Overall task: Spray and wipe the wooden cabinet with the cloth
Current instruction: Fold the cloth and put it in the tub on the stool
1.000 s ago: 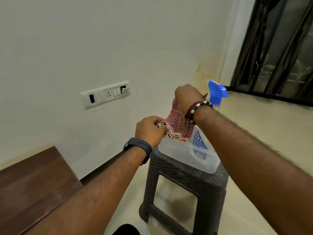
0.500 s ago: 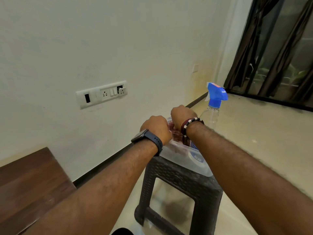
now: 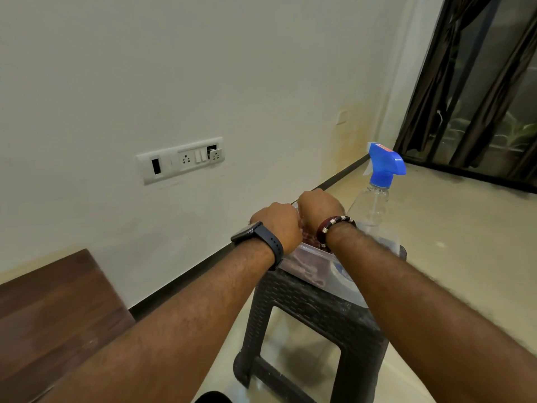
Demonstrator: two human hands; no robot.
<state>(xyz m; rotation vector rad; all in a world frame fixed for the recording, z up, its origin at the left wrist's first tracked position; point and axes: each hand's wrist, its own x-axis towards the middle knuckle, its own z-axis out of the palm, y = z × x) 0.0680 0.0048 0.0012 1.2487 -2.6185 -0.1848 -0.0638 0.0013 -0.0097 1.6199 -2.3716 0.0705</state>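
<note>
A red checked cloth lies bunched inside a clear plastic container on a dark stool. My left hand and my right hand are side by side over the container, knuckles up, fingers curled down into the cloth; the fingertips are hidden. A clear spray bottle with a blue trigger head stands just right of my right hand, untouched. The wooden cabinet shows its dark brown top at the lower left, well apart from both hands.
The dark woven-pattern plastic stool stands on a pale tiled floor near a cream wall. A switch and socket plate is on the wall. Dark curtains and a glass door fill the upper right.
Both hands came down with the cloth from above the container into it and drew close together. Over the last half second they have barely moved.
</note>
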